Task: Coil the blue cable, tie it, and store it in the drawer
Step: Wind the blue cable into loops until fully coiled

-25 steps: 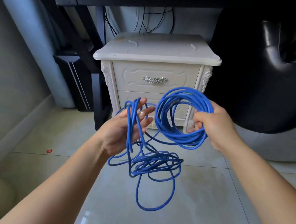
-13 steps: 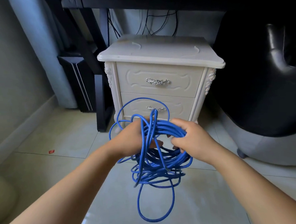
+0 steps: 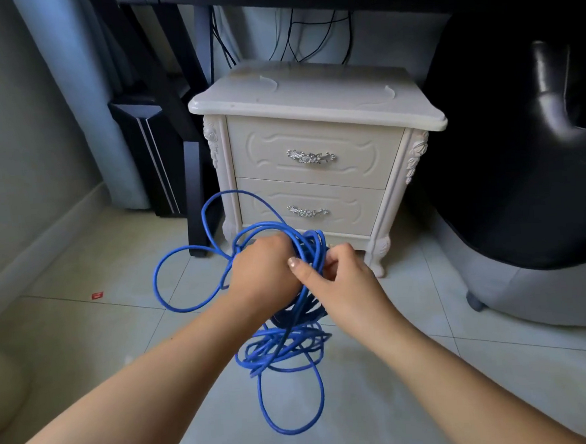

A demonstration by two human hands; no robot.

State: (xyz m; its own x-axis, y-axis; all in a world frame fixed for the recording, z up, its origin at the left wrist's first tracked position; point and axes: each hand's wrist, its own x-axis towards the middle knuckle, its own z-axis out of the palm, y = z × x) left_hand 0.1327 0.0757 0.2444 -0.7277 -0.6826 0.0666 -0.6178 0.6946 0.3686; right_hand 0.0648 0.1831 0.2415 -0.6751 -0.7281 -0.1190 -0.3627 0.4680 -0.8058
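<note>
The blue cable [image 3: 282, 346] is bunched between both hands, with loose loops hanging below them and a wide loop swinging out to the left. My left hand [image 3: 262, 270] grips the bundle from the left, fingers curled round it. My right hand [image 3: 343, 277] holds the same bundle from the right, thumb up against the left hand. Behind the hands stands a white nightstand [image 3: 311, 93] with two drawers, the upper drawer [image 3: 311, 148] and the lower drawer [image 3: 311, 207], both closed.
A dark desk leg [image 3: 197, 193] and a black computer case [image 3: 143, 155] stand left of the nightstand. A black chair [image 3: 520, 139] fills the right side. Pale floor tiles [image 3: 399, 404] spread below, with a small red scrap [image 3: 97, 295] at left.
The two hands, apart a second ago with a coil in the right one, have come together on the bundle. A loose loop has swung out to the left.
</note>
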